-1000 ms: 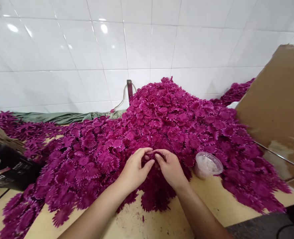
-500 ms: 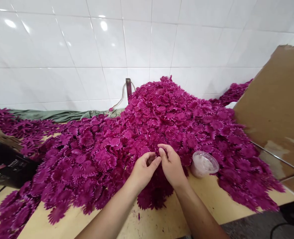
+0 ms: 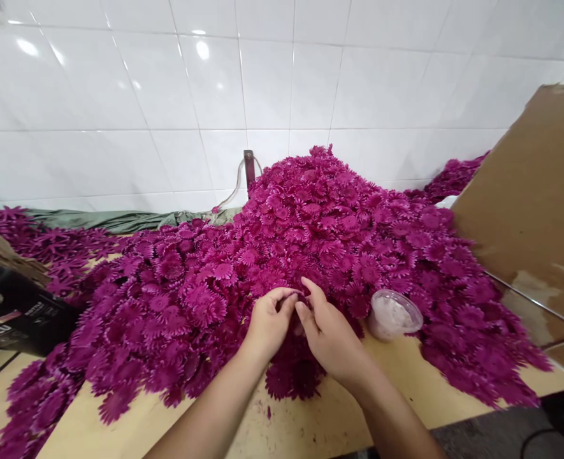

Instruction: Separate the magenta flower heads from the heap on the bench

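My left hand [image 3: 268,322] has its thumb and forefinger pinched together over the near side of a heap of magenta artificial flower heads [image 3: 310,217]. Against its fingertips sits my right hand [image 3: 328,328], forefinger pointing up and thumb curled in towards the left one. Whatever is held between them is too small and too like the flowers behind to make out. Beneath the hands, dark magenta flower heads [image 3: 294,377] hang over the pile's near edge. A clear round plastic tub [image 3: 394,315] with whitish contents stands right of my right hand.
The heap spreads across a pale wooden tabletop [image 3: 320,421], backed by a white tiled wall [image 3: 119,89]. A large cardboard piece [image 3: 530,191] leans at the right. On the left is a black printed box [image 3: 21,312]. Green cloth [image 3: 104,220] lies along the wall.
Both hands have shifted slightly left and remain together. My right thumb has moved in against the left fingertips. The whole view has slid a little to the right.
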Demonstrator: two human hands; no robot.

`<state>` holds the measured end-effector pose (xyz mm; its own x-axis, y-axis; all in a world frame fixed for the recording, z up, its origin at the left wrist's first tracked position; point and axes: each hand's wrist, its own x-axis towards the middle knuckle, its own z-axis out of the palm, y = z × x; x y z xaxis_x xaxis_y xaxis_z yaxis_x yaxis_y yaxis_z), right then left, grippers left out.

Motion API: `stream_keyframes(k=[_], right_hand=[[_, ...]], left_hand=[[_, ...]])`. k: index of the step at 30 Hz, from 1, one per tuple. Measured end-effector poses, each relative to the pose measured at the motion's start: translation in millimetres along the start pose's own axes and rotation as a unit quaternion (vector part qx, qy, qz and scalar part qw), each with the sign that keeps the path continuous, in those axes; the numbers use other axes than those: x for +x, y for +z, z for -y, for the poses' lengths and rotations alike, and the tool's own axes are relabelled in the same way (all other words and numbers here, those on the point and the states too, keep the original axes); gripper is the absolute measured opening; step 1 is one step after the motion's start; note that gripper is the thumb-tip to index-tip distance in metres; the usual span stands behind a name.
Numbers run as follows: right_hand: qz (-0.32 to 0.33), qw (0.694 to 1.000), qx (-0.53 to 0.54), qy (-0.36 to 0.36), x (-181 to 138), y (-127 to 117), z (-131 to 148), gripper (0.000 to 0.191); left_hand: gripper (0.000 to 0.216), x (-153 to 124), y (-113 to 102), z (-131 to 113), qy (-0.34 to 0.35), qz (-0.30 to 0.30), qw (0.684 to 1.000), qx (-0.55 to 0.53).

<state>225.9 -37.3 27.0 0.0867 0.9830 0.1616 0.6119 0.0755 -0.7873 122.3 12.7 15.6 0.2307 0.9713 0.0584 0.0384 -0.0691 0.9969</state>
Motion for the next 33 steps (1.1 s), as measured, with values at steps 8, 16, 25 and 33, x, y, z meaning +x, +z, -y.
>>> stream_keyframes(k=[8,16,25,33], right_hand=[[-0.066,0.996,-0.015,-0.054,1.4,-4.6,4.7,0.025],[-0.046,0.994,0.088,-0.049,12.9,5.9,1.0,0.013],[-0.225,0.968,-0.110,-0.027,29.3,2.9,-0.1,0.014],[-0.259,0.960,-0.088,-0.055,56.2,-37.7,-11.5,0.030]], left_hand=[[0.025,3.9,-8.4,3.8,-0.021,0.027,0.999,-0.003],[0.039,4.9,-13.2,6.8,-0.038,0.016,0.997,-0.060],[0.012,-2.1,-8.6,-6.5,-0.015,0.010,1.000,-0.020],[0.026,-6.5,-20.9,-2.6,-0.026,0.009,1.000,0.012]])
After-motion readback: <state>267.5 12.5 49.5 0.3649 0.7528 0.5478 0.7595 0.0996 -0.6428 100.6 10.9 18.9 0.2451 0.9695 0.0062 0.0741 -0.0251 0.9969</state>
